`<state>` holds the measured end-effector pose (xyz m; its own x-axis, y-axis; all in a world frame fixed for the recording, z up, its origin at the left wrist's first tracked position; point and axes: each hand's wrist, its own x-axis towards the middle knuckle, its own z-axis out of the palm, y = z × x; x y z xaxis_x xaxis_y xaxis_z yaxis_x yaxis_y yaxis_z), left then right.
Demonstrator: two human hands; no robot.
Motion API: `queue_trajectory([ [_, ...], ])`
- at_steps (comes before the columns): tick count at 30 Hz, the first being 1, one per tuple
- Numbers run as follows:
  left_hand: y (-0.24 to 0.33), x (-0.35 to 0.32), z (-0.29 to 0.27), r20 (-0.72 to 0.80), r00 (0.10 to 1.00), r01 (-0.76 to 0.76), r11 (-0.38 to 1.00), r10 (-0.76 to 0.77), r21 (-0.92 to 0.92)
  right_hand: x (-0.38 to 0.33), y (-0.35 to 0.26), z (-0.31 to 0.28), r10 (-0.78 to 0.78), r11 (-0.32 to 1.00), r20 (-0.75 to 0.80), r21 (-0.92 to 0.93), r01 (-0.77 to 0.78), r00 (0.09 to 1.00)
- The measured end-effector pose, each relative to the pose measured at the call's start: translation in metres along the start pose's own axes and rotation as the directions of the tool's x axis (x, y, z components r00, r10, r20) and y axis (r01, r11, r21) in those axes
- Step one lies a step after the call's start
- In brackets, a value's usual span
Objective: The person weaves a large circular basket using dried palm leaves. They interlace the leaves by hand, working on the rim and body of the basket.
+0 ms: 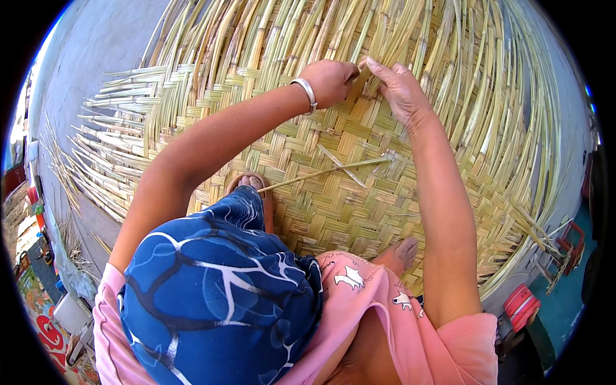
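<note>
A large mat [359,205] of split reed or cane strips, woven in a diagonal pattern, spreads below me. Over its far part my left hand [328,83], with a pale metal bangle at the wrist, is closed on some reed strips [360,86]. Close beside it, my right hand [403,92] pinches at the same strips, thumb toward the left hand. The tips of the left fingers are partly hidden. On the woven face lie a loose thin stalk [333,171] and a short pale sliver [340,165], crossing each other.
Long unwoven strips [487,83] fan out at the far side and right; more ends [106,138] stick out left over grey ground [115,38]. My bare foot [403,253] and sandalled foot [250,181] stand on the mat. A pink-red object [521,307] sits at lower right.
</note>
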<state>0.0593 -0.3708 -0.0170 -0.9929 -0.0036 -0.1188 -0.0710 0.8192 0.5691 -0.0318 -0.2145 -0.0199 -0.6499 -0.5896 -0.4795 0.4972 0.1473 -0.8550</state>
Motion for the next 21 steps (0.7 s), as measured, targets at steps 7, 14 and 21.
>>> queue_trajectory([
  [7,-0.008,0.018,-0.007,0.194,0.971,-0.162,0.983,0.142,0.087,-0.028,0.001,0.0,-0.024,0.957,-0.246,0.275,0.093,0.969],
  [14,-0.006,0.033,-0.013,0.278,0.959,-0.086,0.987,0.047,0.132,-0.065,0.032,0.022,-0.112,0.993,-0.549,-0.025,0.118,0.828],
  [21,-0.014,-0.023,0.011,-0.335,0.936,-0.094,0.995,0.103,0.046,-0.085,0.048,0.028,-0.517,0.79,-0.435,-0.574,0.216,0.737],
])
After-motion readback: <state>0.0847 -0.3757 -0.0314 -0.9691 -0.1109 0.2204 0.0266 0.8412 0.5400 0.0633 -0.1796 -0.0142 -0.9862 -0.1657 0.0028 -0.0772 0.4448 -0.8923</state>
